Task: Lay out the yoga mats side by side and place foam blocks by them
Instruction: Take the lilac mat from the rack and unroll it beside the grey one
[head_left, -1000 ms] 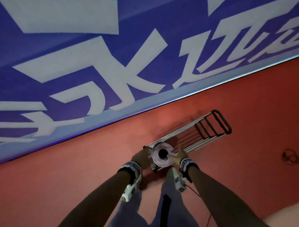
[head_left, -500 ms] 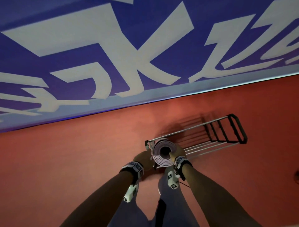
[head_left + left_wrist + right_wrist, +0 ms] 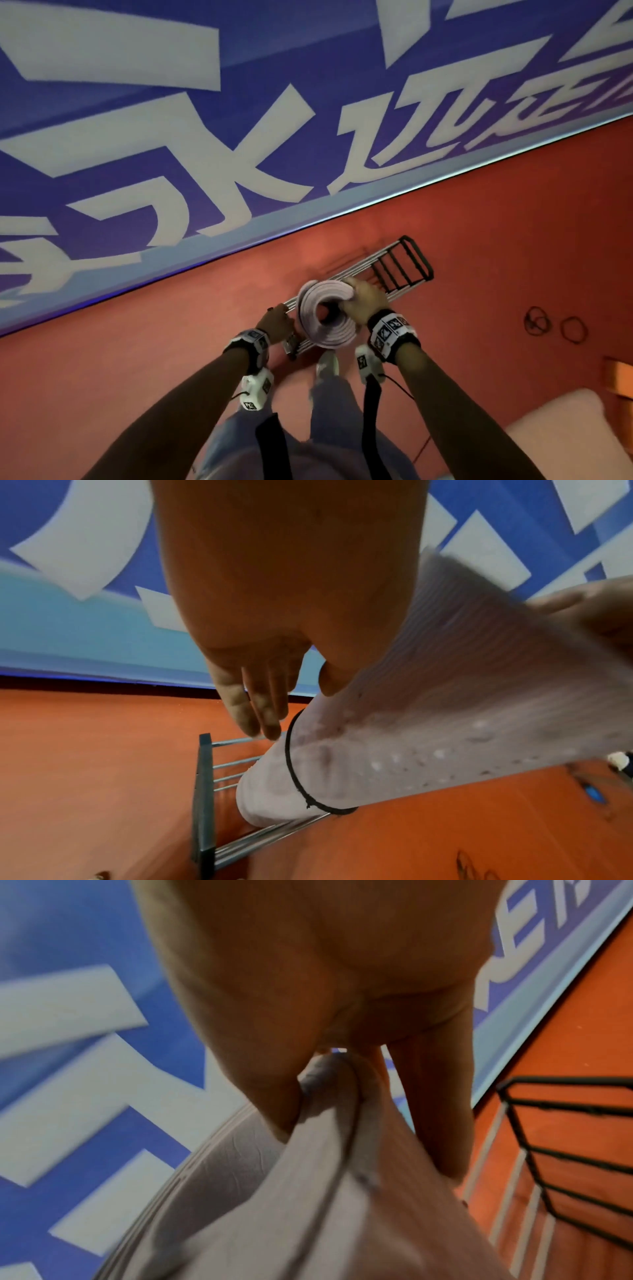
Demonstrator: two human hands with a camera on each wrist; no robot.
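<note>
The task had barely begun: the right hand (image 3: 364, 301) pinched the rolled, band-tied yoga mat (image 3: 325, 317) upright on the metal rack (image 3: 387, 270), the left hand (image 3: 275, 323) relaxed beside it, nothing unrolled, no foam blocks visible.

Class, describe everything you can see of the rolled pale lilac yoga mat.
The rolled pale lilac yoga mat is a loose spiral with a hollow core, ribbed and dotted outside, seemingly foam. A thin black band circles it near the lower end, which sits in the metal wire rack on the red floor. The right hand pinches its top edge; the left hand lies alongside it.
</note>
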